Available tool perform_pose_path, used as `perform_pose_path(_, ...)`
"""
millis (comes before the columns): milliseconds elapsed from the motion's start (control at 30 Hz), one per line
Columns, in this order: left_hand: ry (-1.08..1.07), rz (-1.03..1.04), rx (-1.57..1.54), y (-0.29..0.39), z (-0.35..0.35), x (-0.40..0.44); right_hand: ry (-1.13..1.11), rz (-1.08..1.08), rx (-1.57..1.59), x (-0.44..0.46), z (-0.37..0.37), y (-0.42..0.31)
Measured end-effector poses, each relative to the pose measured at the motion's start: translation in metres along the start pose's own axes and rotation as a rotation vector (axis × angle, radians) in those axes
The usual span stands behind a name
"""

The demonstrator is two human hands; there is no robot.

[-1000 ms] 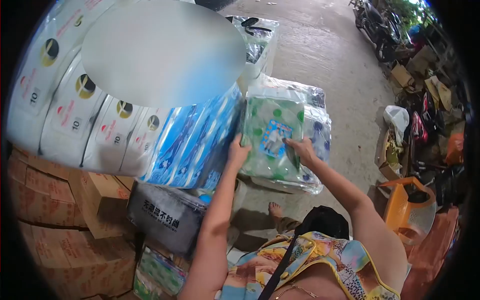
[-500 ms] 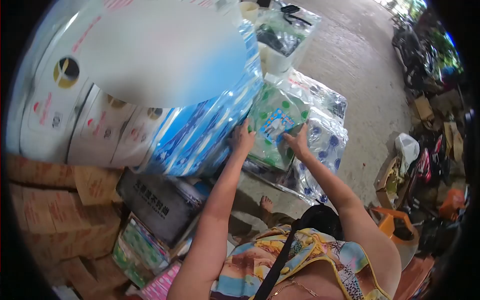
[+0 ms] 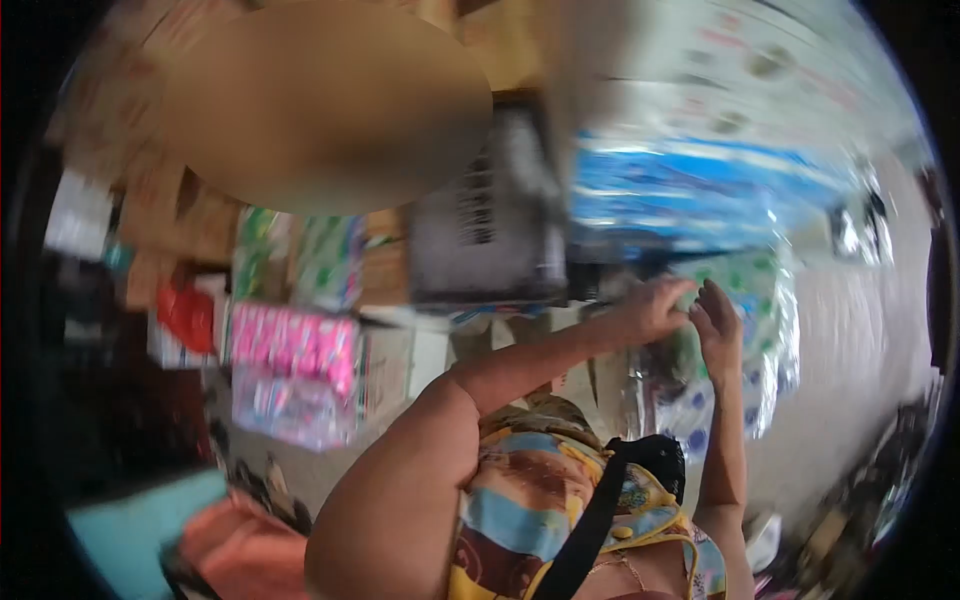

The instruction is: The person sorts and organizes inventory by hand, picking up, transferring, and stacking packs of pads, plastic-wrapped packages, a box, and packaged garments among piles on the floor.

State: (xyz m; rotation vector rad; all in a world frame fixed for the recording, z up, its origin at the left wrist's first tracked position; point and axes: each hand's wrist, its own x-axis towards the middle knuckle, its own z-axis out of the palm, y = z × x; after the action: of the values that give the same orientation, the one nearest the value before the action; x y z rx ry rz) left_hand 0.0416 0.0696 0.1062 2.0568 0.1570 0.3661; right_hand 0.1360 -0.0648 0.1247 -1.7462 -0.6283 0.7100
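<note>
Both hands are close together at the green-dotted clear package, on the right of the blurred view. My left hand is above the near side of the package, fingers smeared by motion. Beside it, my right hand is raised with its fingers bent; whether it touches the plastic is unclear. Beneath lies a clear package with blue dots. Blue-striped wrapped packs stand just beyond the hands.
A dark grey box with printed characters stands left of the hands. Farther left are pink packs, green-dotted packs and brown cartons. White packs are at the top right. An orange-red item lies lower left.
The view has swung left, so the packages and hands appear farther right. The hands have come closer together, and the pink packs now show fully.
</note>
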Motion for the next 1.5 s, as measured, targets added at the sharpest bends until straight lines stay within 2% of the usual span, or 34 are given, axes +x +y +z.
perform_pose_path(67,0.051,-0.022,-0.167,0.013,-0.039,-0.027,-0.173,-0.021,0.028,0.006,0.035,-0.028)
perform_pose_path(100,0.131,0.02,-0.137,0.007,-0.053,-0.039,-0.247,-0.025,0.064,0.008,0.054,-0.04)
perform_pose_path(167,0.179,-0.101,-0.206,0.003,-0.092,-0.072,-0.396,-0.061,0.146,0.007,0.093,-0.063)
perform_pose_path(233,0.395,-0.227,-0.218,0.003,-0.129,-0.111,-0.555,-0.153,-0.004,0.008,0.13,-0.084)
perform_pose_path(267,0.51,-0.305,-0.268,-0.006,-0.142,-0.129,-0.63,-0.042,0.029,0.006,0.152,-0.099)
perform_pose_path(333,0.633,-0.444,-0.304,-0.031,-0.168,-0.17,-0.737,-0.074,-0.015,0.003,0.202,-0.113)
perform_pose_path(367,0.643,-0.448,-0.301,-0.047,-0.176,-0.189,-0.826,-0.118,-0.057,0.003,0.227,-0.12)
perform_pose_path(433,0.906,-0.347,-0.355,-0.077,-0.19,-0.225,-0.926,-0.205,-0.041,0.004,0.284,-0.11)
perform_pose_path(467,0.915,-0.352,-0.352,-0.085,-0.197,-0.242,-0.937,-0.205,-0.04,0.001,0.313,-0.111)
perform_pose_path(533,1.102,-0.419,-0.431,-0.096,-0.213,-0.274,-1.002,0.032,0.192,-0.003,0.37,-0.11)
perform_pose_path(567,1.11,-0.422,-0.427,-0.1,-0.225,-0.29,-1.011,0.032,0.192,0.0,0.397,-0.1)
perform_pose_path(633,1.047,-0.705,-0.405,-0.107,-0.252,-0.322,-1.109,0.449,0.555,0.005,0.456,-0.066)
perform_pose_path(667,1.172,-0.69,-0.56,-0.107,-0.259,-0.334,-1.119,0.451,0.554,0.008,0.484,-0.045)
perform_pose_path(700,1.179,-0.692,-0.555,-0.124,-0.264,-0.352,-1.113,0.26,0.706,0.013,0.51,-0.021)
perform_pose_path(733,1.17,-0.687,-0.431,-0.154,-0.265,-0.375,-1.093,0.066,0.855,0.013,0.529,-0.01)
perform_pose_path(767,1.154,-0.681,-0.309,-0.174,-0.269,-0.393,-1.094,0.069,0.859,0.007,0.539,-0.027)
perform_pose_path(800,1.15,-0.771,-0.297,-0.18,-0.277,-0.402,-0.895,0.238,0.542,-0.002,0.546,-0.061)
perform_pose_path(833,1.145,-0.773,-0.295,-0.185,-0.286,-0.41,-0.682,0.393,0.226,-0.007,0.554,-0.081)
perform_pose_path(867,1.115,-0.831,-0.232,-0.191,-0.298,-0.416,-0.676,0.395,0.23,0.02,0.559,-0.015)
perform_pose_path(900,1.083,-0.886,-0.17,-0.198,-0.311,-0.421,-0.818,0.602,0.496,0.038,0.56,0.051)
perform_pose_path(933,1.069,-0.824,0.056,-0.236,-0.315,-0.437,-0.949,0.805,0.77,0.078,0.609,0.087)
perform_pose_path(967,1.062,-0.819,0.052,-0.24,-0.33,-0.437,-0.94,0.801,0.772,0.074,0.617,0.073)
perform_pose_path(1033,0.951,-1.015,0.429,-0.241,-0.362,-0.435,-0.673,0.235,-0.054,0.057,0.63,0.027)
perform_pose_path(1133,1.008,-1.068,0.413,-0.273,-0.392,-0.444,-0.583,0.293,0.067,0.055,0.645,0.022)
perform_pose_path(1200,1.023,-1.017,0.434,-0.287,-0.401,-0.451,-0.5,0.35,0.2,0.057,0.652,0.022)
perform_pose_path(1300,0.992,-1.093,0.288,-0.311,-0.4,-0.463,-0.448,0.378,0.33,0.064,0.666,0.033)
perform_pose_path(1367,0.892,-1.084,0.233,-0.339,-0.396,-0.474,-0.45,0.377,0.452,0.069,0.681,0.049)
perform_pose_path(1467,0.777,-1.108,0.201,-0.321,-0.406,-0.463,-0.44,0.38,0.581,0.074,0.692,0.066)
perform_pose_path(1500,0.765,-1.106,0.2,-0.321,-0.407,-0.462,-0.526,0.205,0.505,0.077,0.689,0.07)
